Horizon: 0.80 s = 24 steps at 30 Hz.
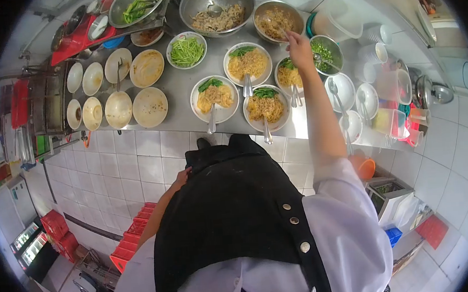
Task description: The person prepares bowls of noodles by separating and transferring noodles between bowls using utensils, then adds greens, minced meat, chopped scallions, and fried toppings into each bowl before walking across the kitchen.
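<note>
My right hand (299,48) is closed around a spoon handle above the metal bowl of brown minced topping (275,22). The spoon's head is hard to make out in the topping. Just below this hand stands a plate of noodles (289,76) with greens, partly covered by my forearm. Three more noodle plates (247,63) (214,99) (265,109) stand to its left and in front, each with greens and a spoon. My left hand (183,176) hangs low at the side of my black apron (222,212); its fingers are mostly hidden.
A large bowl of chopped filling (218,18), a dish of cut greens (186,50) and a bowl of chopped scallions (326,55) share the steel counter (174,109). Several used bowls (150,107) stand at left. White bowls (340,91) and plastic tubs (394,87) crowd the right.
</note>
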Motion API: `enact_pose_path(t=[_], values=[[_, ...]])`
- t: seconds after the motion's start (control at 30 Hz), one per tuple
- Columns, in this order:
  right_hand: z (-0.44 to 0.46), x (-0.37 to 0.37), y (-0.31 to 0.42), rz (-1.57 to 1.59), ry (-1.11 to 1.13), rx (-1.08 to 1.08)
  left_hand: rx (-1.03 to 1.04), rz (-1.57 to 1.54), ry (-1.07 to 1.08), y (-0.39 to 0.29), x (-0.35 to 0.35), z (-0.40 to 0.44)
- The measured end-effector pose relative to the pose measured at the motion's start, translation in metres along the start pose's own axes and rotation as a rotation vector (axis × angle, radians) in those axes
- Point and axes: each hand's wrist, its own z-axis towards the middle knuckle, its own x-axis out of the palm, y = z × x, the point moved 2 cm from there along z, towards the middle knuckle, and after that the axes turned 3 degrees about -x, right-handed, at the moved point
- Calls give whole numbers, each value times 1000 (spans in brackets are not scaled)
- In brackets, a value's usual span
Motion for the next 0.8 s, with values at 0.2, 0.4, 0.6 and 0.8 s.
enact_pose_path(t=[0.2, 0.4, 0.6, 0.8], values=[[8, -41, 3, -306, 26, -118, -96, 59, 179, -34, -17, -40], [22, -168, -60, -957, 45, 162, -15, 200, 439, -97, -68, -64], [20, -147, -101, -1239, 288, 5, 206, 165, 283, -338, -128, -5], [21, -154, -53, -1124, -65, 253, 835, 298, -48, -556, -14, 187]])
